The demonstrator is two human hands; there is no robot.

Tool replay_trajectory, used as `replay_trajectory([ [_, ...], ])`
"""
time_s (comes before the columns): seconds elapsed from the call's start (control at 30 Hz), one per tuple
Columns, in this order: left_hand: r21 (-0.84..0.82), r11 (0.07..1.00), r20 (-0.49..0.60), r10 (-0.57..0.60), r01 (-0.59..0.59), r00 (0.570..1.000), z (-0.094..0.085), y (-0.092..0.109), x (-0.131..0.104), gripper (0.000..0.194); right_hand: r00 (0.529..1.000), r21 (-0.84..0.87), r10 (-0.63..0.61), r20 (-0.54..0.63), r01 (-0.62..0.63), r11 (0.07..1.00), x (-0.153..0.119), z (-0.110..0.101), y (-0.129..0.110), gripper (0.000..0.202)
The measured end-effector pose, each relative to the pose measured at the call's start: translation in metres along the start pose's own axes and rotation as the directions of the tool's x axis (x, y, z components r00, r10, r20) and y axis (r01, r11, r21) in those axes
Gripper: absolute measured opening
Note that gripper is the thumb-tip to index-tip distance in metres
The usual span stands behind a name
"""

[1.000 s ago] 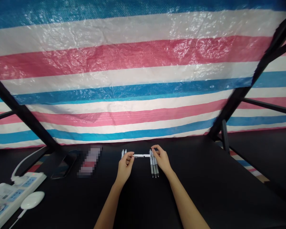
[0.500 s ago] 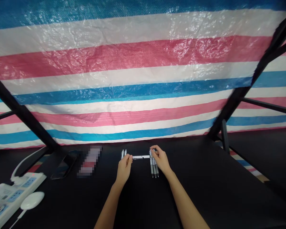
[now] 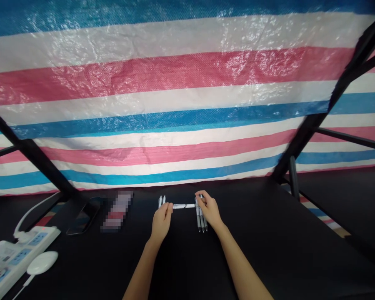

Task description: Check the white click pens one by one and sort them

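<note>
A white pen (image 3: 179,206) lies crosswise between my hands. My left hand (image 3: 161,219) is closed, with thumb and forefinger pinching the pen's left end. My right hand (image 3: 208,209) is closed with its fingertips at the right end, which they partly cover. Under and beside the right fingers, several white pens with grey grips (image 3: 201,223) stand side by side, tips toward me. Their upper parts are partly hidden by that hand. Two more white pens (image 3: 160,201) lie just beyond my left hand, their lower parts hidden behind it.
On the black table (image 3: 187,266) a dark phone-like object (image 3: 83,218) and a pixelated strip (image 3: 117,211) lie to the left. A white power strip (image 3: 25,252) with plugs and a white round cabled device (image 3: 43,262) sit nearer. A striped sheet (image 3: 175,100) hangs behind, between black frame bars (image 3: 303,137).
Both hands stay nearly in place. The markings on the crosswise pen look different, with a slanted dark band at its middle now. The view has shifted slightly.
</note>
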State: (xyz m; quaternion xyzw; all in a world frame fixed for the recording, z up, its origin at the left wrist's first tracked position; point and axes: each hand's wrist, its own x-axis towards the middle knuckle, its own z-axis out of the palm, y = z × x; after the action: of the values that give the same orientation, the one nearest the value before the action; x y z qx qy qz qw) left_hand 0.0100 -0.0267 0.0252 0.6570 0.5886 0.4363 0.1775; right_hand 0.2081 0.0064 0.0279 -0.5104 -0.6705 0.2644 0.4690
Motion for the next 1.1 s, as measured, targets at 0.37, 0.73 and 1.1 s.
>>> replay_trajectory([
  [0.37,-0.054,0.997,0.037,0.062,-0.06,0.997,-0.004,-0.005,0.002,0.03,0.99,0.252,0.112,0.083,-0.129,0.959,0.002,0.001,0.011,0.032],
  [0.73,-0.204,0.978,-0.094,-0.054,0.034,0.994,-0.009,-0.01,0.008,0.034,0.966,0.384,0.11,0.233,-0.196,0.902,0.002,-0.005,0.013,0.043],
  [1.1,-0.263,0.96,-0.131,-0.132,0.094,0.982,-0.008,-0.006,0.008,0.038,0.987,0.388,0.101,0.128,-0.144,0.911,-0.005,-0.005,0.019,0.039],
])
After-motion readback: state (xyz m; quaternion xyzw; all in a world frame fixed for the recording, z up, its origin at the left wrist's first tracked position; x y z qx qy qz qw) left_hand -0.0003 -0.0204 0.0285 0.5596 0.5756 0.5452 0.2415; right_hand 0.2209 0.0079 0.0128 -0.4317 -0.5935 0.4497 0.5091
